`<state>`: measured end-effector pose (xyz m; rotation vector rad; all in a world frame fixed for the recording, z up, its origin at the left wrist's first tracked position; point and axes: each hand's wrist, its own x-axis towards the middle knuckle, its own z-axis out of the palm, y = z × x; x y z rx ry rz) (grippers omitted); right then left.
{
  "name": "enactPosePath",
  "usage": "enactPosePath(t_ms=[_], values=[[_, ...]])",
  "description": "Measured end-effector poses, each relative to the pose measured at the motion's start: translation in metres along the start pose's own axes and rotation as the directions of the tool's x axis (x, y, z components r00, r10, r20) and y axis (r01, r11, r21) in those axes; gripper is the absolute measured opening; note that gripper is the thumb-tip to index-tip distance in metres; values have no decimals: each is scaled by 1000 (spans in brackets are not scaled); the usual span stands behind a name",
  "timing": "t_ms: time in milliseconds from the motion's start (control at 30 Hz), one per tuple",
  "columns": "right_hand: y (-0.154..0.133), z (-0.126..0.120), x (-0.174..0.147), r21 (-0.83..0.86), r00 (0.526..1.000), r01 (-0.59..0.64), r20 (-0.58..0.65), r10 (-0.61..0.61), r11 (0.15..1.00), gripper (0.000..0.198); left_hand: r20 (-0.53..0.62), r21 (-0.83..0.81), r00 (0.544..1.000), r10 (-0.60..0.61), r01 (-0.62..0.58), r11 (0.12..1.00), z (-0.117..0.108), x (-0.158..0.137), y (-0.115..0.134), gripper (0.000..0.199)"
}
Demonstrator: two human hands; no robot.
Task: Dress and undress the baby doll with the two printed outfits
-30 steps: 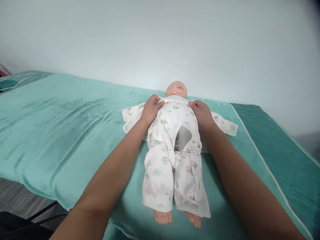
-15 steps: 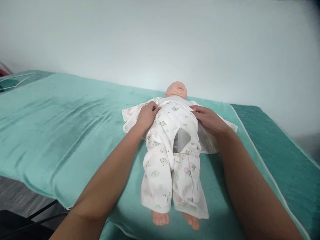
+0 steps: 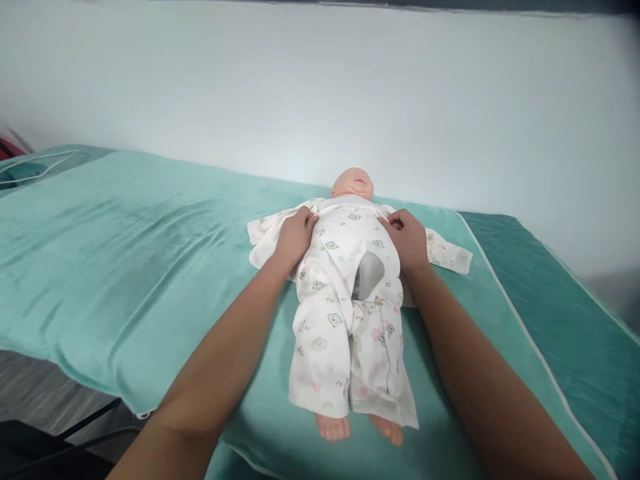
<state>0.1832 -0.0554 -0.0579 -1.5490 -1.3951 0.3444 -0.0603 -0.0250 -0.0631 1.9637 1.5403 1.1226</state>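
Observation:
A baby doll [image 3: 354, 181] lies on its back, head toward the wall and bare feet toward me. It wears white printed baby pants [image 3: 330, 320] pulled high on the trunk, with an opening at the crotch. My left hand [image 3: 297, 235] is closed at the left side of the waist, thumb and fingers pinching the pants. On the opposite side my right hand [image 3: 407, 239] has its fingers curled on the waist edge; the fingertips are partly hidden. A matching baby jacket [image 3: 450, 257] lies spread under the doll, sleeves out to both sides.
A light green blanket [image 3: 150, 253] covers the table, with a darker green cover [image 3: 560, 293] showing at the right. The white wall [image 3: 250, 87] stands right behind the doll. At the far left lies a white wire-like frame [image 3: 43, 163]. A black object [image 3: 35, 447] is at lower left.
My right hand has moved in toward the waist and turned more upright, its fingers curling closer, uncovering the jacket's right sleeve. My left hand stays at the waist. The view has shifted slightly.

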Motion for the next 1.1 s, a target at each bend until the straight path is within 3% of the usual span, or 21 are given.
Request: enactPosePath(t_ms=[200, 333, 400, 500, 633, 867, 1100], values=[[0, -17, -9, -85, 978, -10, 205, 27, 996, 41, 106, -52, 994, -11, 17, 998, -10, -5, 2, 20], [5, -29, -19, 62, 912, -211, 371, 174, 975, 20, 202, -80, 975, -97, 115, 990, -19, -9, 3, 16], [6, -33, -25, 169, 867, -307, 456, 202, 937, 11, 308, -159, 934, -179, 236, 959, -22, -10, 1, 15], [4, -37, -30, 268, 821, -387, 535, 198, 882, 16, 472, -316, 842, -259, 436, 842, -26, -10, 0, 8], [-1, -38, -31, 341, 792, -445, 582, 185, 828, 22, 528, -385, 795, -299, 537, 750, -28, -12, 3, 7], [2, -23, -31, 457, 832, -416, 541, 125, 786, 23, 405, -493, 891, -204, 401, 772, -29, -17, 6, 14], [-8, -13, -39, 556, 912, -312, 403, 78, 770, 17, 614, -521, 768, -182, 567, 639, -31, -20, 11, 16]])
